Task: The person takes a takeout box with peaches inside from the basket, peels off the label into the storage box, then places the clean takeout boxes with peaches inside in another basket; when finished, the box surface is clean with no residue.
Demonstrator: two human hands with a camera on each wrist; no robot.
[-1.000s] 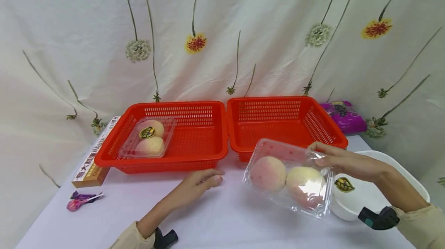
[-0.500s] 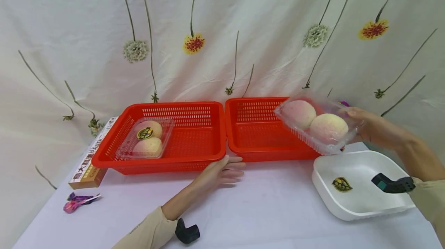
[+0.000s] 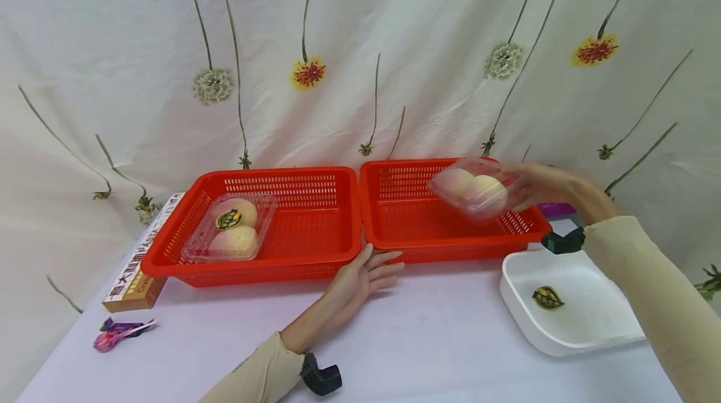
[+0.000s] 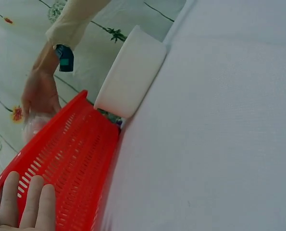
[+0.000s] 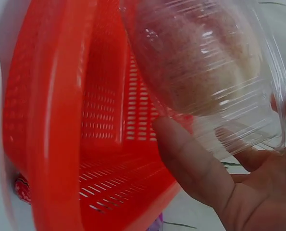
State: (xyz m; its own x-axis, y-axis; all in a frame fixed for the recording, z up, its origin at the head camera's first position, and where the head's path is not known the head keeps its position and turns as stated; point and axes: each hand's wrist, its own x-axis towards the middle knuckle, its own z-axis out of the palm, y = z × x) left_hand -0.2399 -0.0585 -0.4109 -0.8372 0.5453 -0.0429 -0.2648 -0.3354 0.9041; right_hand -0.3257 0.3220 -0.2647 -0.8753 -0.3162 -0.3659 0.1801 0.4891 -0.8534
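My right hand [image 3: 543, 187] grips a clear clamshell box of two peaches [image 3: 472, 191], held in the air over the right red basket [image 3: 450, 234] near the desk's back edge. My left hand [image 3: 363, 275] lies flat, fingers straight, touching that basket's front left corner. A second peach box [image 3: 231, 234] sits in the left red basket [image 3: 315, 246].

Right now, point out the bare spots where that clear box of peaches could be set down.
The right basket has a bare floor under the clear box that the right hand holds. The left basket is free beside its own peach box. The left hand crowds the table at the baskets' front.
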